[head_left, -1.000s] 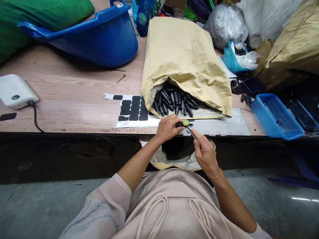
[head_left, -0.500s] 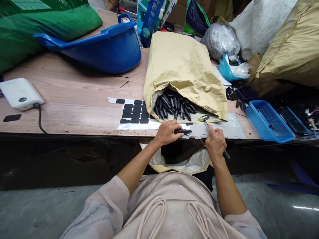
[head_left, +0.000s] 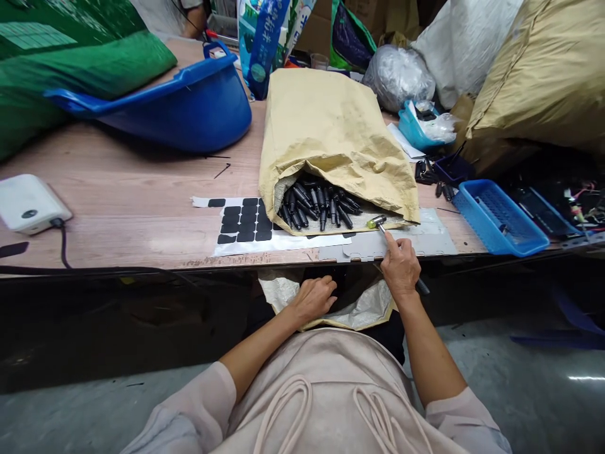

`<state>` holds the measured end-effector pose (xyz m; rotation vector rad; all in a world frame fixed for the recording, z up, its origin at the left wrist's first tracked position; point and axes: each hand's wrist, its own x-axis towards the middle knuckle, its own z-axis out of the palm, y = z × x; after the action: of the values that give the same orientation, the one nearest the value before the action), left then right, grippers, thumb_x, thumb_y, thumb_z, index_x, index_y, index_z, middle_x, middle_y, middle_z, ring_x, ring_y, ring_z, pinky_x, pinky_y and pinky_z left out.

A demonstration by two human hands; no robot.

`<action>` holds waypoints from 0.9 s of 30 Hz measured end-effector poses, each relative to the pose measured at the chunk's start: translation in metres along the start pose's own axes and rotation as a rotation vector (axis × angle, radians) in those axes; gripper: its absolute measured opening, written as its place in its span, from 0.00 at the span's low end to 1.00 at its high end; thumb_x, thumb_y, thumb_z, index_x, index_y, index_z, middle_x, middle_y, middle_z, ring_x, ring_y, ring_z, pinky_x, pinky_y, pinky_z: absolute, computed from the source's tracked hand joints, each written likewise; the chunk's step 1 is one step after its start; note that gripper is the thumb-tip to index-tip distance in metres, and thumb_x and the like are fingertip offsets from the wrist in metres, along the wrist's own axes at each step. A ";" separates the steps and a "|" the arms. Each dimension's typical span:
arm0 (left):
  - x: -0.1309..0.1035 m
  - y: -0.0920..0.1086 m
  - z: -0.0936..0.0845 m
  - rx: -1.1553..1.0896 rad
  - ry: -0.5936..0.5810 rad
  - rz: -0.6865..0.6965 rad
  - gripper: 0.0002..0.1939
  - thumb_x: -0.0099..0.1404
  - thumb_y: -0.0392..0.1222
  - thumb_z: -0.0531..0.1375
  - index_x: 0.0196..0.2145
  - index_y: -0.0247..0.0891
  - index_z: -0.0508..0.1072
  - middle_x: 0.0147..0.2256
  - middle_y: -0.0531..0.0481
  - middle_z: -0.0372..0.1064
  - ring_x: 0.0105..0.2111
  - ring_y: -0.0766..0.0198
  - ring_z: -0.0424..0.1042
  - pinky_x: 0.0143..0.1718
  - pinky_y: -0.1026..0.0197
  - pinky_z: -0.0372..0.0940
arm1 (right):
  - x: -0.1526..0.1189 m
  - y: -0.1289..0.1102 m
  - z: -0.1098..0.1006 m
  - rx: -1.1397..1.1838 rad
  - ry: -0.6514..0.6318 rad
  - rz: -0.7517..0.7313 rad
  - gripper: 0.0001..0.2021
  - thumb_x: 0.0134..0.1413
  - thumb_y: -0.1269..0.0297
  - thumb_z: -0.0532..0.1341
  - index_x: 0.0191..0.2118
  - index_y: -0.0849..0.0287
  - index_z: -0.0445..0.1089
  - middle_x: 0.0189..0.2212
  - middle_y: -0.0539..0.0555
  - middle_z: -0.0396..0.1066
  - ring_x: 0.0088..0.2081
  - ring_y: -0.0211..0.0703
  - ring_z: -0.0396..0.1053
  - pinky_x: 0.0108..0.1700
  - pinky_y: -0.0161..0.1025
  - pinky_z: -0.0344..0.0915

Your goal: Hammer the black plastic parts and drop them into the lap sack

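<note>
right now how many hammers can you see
1: the hammer in the right hand, its head at the mouth of the open tan sack. Others could be hidden from view.

Right hand (head_left: 401, 268): grips metal-shafted hammer with yellow-green head (head_left: 377, 221)
Left hand (head_left: 314, 297): over open white-lined tan sack (head_left: 372, 308), left of the grip
Black tubular parts (head_left: 321, 198): beyond the grip

1. The person's two hands are showing: left hand (head_left: 316, 296), right hand (head_left: 401, 268).
2. One hammer (head_left: 377, 222) is showing.
3. One large blue basin (head_left: 189, 107) is standing.
4. Black pieces (head_left: 322, 200) are overlapping, too many to count.
</note>
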<state>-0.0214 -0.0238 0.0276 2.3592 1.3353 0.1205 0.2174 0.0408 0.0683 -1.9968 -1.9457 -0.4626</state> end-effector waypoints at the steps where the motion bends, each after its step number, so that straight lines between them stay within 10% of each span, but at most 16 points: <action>1: 0.000 0.001 -0.004 -0.026 0.024 0.018 0.05 0.70 0.42 0.66 0.42 0.40 0.79 0.41 0.47 0.77 0.38 0.57 0.79 0.34 0.59 0.66 | 0.000 0.000 0.000 -0.001 -0.001 -0.001 0.24 0.65 0.73 0.56 0.63 0.50 0.75 0.42 0.56 0.68 0.38 0.44 0.61 0.38 0.39 0.55; 5: 0.012 0.001 -0.039 -0.122 0.357 0.029 0.09 0.75 0.43 0.60 0.41 0.41 0.80 0.37 0.49 0.77 0.37 0.60 0.77 0.37 0.61 0.66 | 0.000 -0.001 0.001 0.000 -0.018 0.011 0.25 0.65 0.74 0.56 0.62 0.49 0.75 0.43 0.56 0.67 0.37 0.44 0.60 0.37 0.39 0.54; 9: 0.053 -0.014 -0.085 -0.104 0.655 -0.294 0.09 0.72 0.42 0.60 0.44 0.39 0.79 0.41 0.45 0.77 0.41 0.57 0.77 0.39 0.60 0.67 | 0.001 -0.002 0.001 0.002 -0.024 0.012 0.25 0.64 0.73 0.57 0.63 0.49 0.75 0.42 0.56 0.67 0.36 0.44 0.59 0.36 0.39 0.53; 17: 0.082 -0.032 -0.116 -0.029 0.469 -0.567 0.10 0.71 0.43 0.61 0.45 0.40 0.80 0.47 0.42 0.78 0.46 0.48 0.78 0.42 0.55 0.70 | 0.002 -0.003 0.001 0.002 -0.043 0.017 0.26 0.64 0.73 0.57 0.64 0.50 0.74 0.42 0.57 0.67 0.36 0.45 0.59 0.36 0.40 0.53; 27: 0.043 -0.053 -0.096 -0.223 0.479 -0.187 0.08 0.66 0.40 0.65 0.43 0.42 0.80 0.41 0.48 0.77 0.42 0.56 0.76 0.44 0.57 0.69 | 0.001 -0.005 -0.001 -0.011 -0.074 0.011 0.27 0.64 0.74 0.56 0.66 0.51 0.72 0.43 0.58 0.68 0.37 0.46 0.61 0.37 0.40 0.55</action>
<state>-0.0673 0.0658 0.0877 2.0778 1.6485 0.7762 0.2129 0.0413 0.0701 -2.0587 -1.9784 -0.4027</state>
